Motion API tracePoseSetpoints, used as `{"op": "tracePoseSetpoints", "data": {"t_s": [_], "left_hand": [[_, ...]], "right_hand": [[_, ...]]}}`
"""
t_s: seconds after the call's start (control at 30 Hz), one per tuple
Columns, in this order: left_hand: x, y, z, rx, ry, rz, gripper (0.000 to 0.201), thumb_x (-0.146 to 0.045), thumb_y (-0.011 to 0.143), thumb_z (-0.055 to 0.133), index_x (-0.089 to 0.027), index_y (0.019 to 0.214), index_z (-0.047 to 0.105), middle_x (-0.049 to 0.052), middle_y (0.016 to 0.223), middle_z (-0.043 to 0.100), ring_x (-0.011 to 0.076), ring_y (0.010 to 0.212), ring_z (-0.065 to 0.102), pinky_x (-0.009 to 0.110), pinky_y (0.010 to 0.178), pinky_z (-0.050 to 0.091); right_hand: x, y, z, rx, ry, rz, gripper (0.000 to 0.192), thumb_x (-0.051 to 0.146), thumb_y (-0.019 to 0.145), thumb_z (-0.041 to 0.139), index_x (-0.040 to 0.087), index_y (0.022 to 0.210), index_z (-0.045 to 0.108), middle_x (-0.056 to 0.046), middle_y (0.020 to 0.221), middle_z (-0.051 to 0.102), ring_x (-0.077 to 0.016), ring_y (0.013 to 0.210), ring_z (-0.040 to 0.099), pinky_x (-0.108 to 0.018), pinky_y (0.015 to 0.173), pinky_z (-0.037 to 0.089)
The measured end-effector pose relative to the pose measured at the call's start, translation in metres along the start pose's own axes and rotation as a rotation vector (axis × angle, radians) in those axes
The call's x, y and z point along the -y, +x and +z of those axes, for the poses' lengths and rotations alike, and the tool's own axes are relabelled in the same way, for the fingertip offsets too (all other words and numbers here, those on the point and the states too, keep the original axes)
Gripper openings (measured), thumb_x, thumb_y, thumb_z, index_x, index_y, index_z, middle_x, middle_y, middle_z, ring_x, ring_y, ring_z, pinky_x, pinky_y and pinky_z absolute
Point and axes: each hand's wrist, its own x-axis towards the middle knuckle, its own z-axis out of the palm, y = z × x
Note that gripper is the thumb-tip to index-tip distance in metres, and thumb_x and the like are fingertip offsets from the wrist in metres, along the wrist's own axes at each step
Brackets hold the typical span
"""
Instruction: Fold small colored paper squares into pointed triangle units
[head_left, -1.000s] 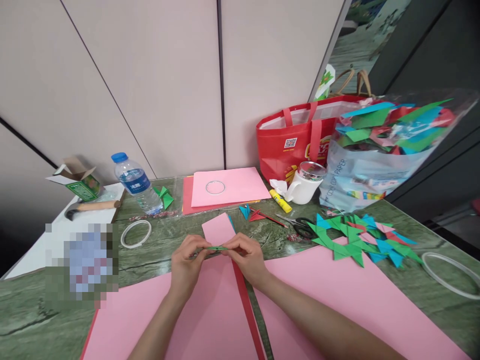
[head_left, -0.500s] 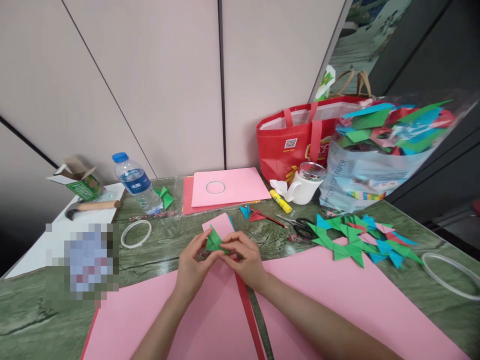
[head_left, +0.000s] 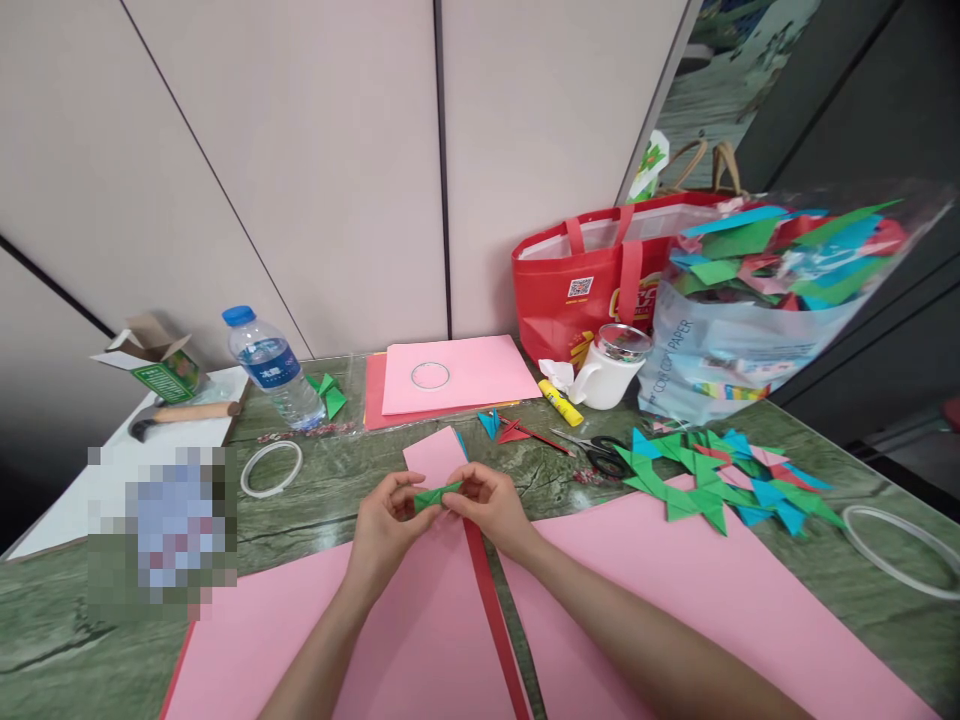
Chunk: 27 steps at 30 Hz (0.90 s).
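A small green folded paper piece (head_left: 433, 496) is held between both hands, low over the pink sheets. My left hand (head_left: 388, 519) pinches its left end, and my right hand (head_left: 489, 508) grips the right end between thumb and fingers. Just behind the hands lies a small pink paper stack (head_left: 439, 452) with a blue edge showing. Large pink sheets (head_left: 420, 630) with a red one beneath spread under my forearms. Green, blue and red folded paper stars (head_left: 697, 480) lie to the right.
Scissors (head_left: 600, 452), a red pencil (head_left: 547, 438), a yellow glue stick (head_left: 561, 402) and a white mug (head_left: 611, 370) stand or lie right of centre. Behind are a red bag (head_left: 555, 280) and a plastic bag of folded paper (head_left: 735, 340). A water bottle (head_left: 274, 370) and a sickle (head_left: 187, 412) are left.
The green paper has turned from a raised triangle shape to a flat, narrow strip-like view. My right fingers have shifted onto its right end; both hands stay in about the same place.
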Motion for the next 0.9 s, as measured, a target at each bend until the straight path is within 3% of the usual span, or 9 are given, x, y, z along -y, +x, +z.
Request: {"op": "tracePoseSetpoints", "data": {"t_s": [0.1, 0.23, 0.4, 0.6, 0.9], "left_hand": [[-0.0024, 0.0002, -0.0007, 0.047, -0.034, -0.015, 0.019, -0.028, 0.063, 0.066, -0.014, 0.074, 0.061, 0.001, 0.063, 0.064, 0.0134, 0.058, 0.057, 0.023, 0.055, 0.044], [-0.0057, -0.0008, -0.0003, 0.065, -0.055, -0.084, 0.02, -0.034, 0.065, 0.063, -0.013, 0.066, 0.063, -0.001, 0.043, 0.057, 0.0108, 0.04, 0.049, 0.021, 0.042, 0.038], [-0.0068, -0.0024, 0.0008, 0.065, -0.045, -0.108, 0.018, -0.032, 0.063, 0.065, -0.014, 0.06, 0.062, -0.002, 0.038, 0.056, 0.0096, 0.037, 0.046, 0.02, 0.041, 0.036], [-0.0059, -0.0033, 0.0007, 0.087, -0.038, -0.12, 0.019, -0.031, 0.064, 0.064, -0.014, 0.057, 0.06, -0.001, 0.038, 0.054, 0.0098, 0.036, 0.046, 0.021, 0.04, 0.034], [-0.0072, -0.0026, -0.001, 0.017, -0.111, -0.11, 0.019, -0.03, 0.063, 0.064, -0.014, 0.056, 0.057, -0.003, 0.036, 0.052, 0.0082, 0.035, 0.043, 0.02, 0.041, 0.034]], "right_hand": [[0.0026, 0.0, 0.0001, -0.035, 0.078, 0.033, 0.022, 0.027, 0.062, 0.068, 0.017, 0.075, 0.054, 0.002, 0.066, 0.059, -0.0115, 0.056, 0.059, -0.025, 0.056, 0.052], [0.0043, -0.0001, 0.0007, 0.02, 0.06, 0.043, 0.029, 0.03, 0.06, 0.069, 0.017, 0.084, 0.059, -0.001, 0.077, 0.062, -0.0131, 0.064, 0.06, -0.027, 0.06, 0.053], [0.0036, -0.0013, 0.0004, 0.028, -0.003, 0.033, 0.017, 0.03, 0.065, 0.066, 0.015, 0.068, 0.06, 0.002, 0.06, 0.06, -0.0106, 0.052, 0.057, -0.023, 0.052, 0.049], [0.0041, -0.0036, 0.0, 0.032, 0.042, 0.026, 0.02, 0.031, 0.064, 0.067, 0.015, 0.061, 0.056, 0.003, 0.053, 0.061, -0.009, 0.046, 0.054, -0.022, 0.048, 0.045], [0.0019, -0.0004, 0.0022, 0.0, 0.061, 0.103, 0.022, 0.034, 0.061, 0.069, 0.016, 0.073, 0.062, 0.001, 0.062, 0.065, -0.0126, 0.054, 0.06, -0.026, 0.055, 0.05]]}}
